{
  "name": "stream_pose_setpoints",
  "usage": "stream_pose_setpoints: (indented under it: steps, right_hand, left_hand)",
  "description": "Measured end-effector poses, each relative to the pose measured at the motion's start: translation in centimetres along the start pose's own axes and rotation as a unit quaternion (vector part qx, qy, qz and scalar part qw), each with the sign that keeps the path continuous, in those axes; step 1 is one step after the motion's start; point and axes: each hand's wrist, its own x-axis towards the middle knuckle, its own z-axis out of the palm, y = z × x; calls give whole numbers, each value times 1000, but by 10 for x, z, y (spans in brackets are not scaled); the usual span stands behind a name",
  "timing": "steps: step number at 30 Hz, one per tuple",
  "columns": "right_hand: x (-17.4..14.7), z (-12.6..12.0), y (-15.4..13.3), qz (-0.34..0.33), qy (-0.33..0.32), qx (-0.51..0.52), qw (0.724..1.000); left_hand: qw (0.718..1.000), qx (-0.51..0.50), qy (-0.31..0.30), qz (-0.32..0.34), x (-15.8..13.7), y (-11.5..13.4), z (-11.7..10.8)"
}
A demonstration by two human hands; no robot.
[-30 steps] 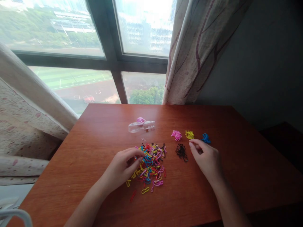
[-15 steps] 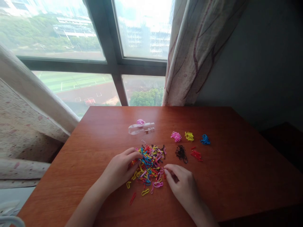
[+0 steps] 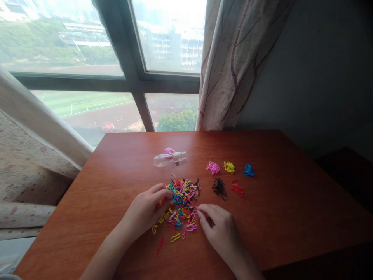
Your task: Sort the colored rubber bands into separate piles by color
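A loose heap of small coloured rubber bands [image 3: 180, 200] lies on the table in front of me. My left hand [image 3: 151, 204] rests against the heap's left side, fingers bent and thumb apart, with some bands showing between them. At the right edge, my right hand [image 3: 217, 223] has thumb and forefinger pinched together on a rubber band [image 3: 196, 210], pinkish and mostly hidden by the fingertips. A few stray bands lie near me, among them a yellow band [image 3: 175, 237] and a red band [image 3: 159, 245].
Right of the heap lie sorted piles: pink bands [image 3: 213, 168], yellow bands [image 3: 229, 167], blue bands [image 3: 248, 170], black bands [image 3: 219, 188] and red bands [image 3: 238, 189]. Behind it a clear plastic bottle [image 3: 163, 160] lies on its side by a pink item [image 3: 169, 151]. Window and curtains stand beyond the table [image 3: 291, 210].
The view has shifted slightly, so everything sits a little farther left. My right hand's fingertips stay at the heap's right edge; the left hand has hardly moved.
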Motion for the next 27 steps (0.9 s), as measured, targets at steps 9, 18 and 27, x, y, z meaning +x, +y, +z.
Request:
stream_pose_setpoints:
  steps: [9,18,27]
  right_hand:
    - [-2,4,4,-3,13,28,1000]
    - [0,2,3,8,13,46,999]
    - [0,-4,2,-4,39,69,997]
  left_hand:
    - [995,-97,26,-20,5,12,-6]
    - [993,-114,28,11,30,30,-4]
    - [991,-119,-45,32,29,51,18]
